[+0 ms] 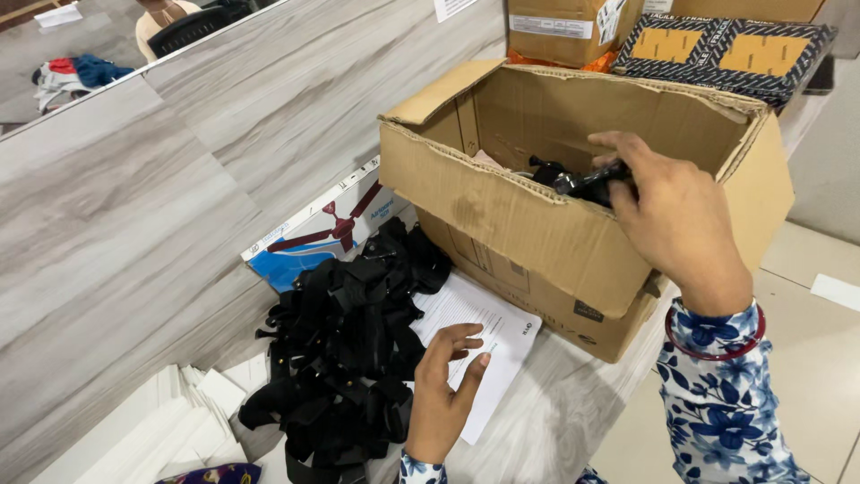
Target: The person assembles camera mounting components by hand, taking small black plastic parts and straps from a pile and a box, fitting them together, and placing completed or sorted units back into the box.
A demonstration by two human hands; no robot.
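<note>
right hand clamped on small black part inside cardboard box | part looked light, rigid; best pinched mid-body | left hand open, fingers spread flat on paper sheet, black straps beside it on bench

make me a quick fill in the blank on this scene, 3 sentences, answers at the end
1. The right hand grips a black object over the open ____ box.
2. The left hand rests on a white sheet of ____.
3. Beside that sheet lies a pile of ____ straps.

Missing words: cardboard; paper; black
</note>
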